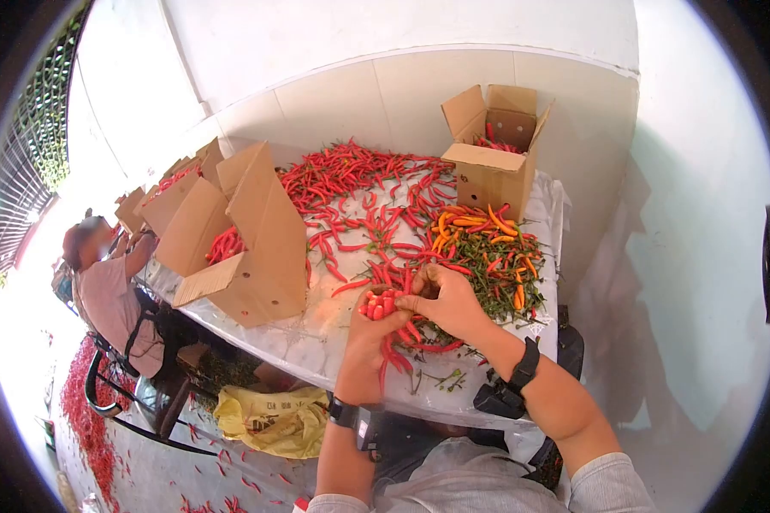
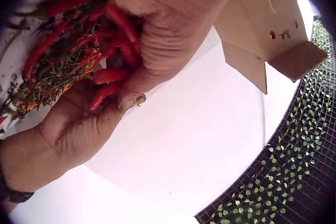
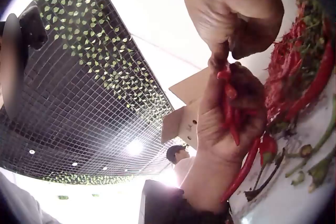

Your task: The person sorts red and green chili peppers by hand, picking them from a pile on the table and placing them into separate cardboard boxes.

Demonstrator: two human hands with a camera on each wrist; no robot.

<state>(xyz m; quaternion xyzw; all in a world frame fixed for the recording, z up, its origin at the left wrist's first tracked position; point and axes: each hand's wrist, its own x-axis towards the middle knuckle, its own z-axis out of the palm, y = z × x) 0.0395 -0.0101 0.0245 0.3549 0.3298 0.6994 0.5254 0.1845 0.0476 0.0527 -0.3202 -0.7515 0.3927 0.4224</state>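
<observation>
My left hand (image 1: 370,342) grips a bunch of red chilies (image 1: 380,305) above the table's front edge, fingers curled round them. In the left wrist view the bunch (image 2: 122,40) fills the palm of the left hand (image 2: 168,24). The right hand (image 1: 449,299) meets it from the right, thumb and forefinger pinched together at the bunch's top. In the right wrist view the right hand's (image 3: 236,14) fingertips touch the left thumb tip beside the chilies (image 3: 230,103); whether a stem is between them I cannot tell.
Red chilies (image 1: 342,175) cover the table's back. Green stems with orange chilies (image 1: 488,256) lie right. Open cardboard boxes (image 1: 265,274) stand left and one box (image 1: 489,181) back right. A person (image 1: 111,299) sits at far left, near a yellow sack (image 1: 269,419) on the floor.
</observation>
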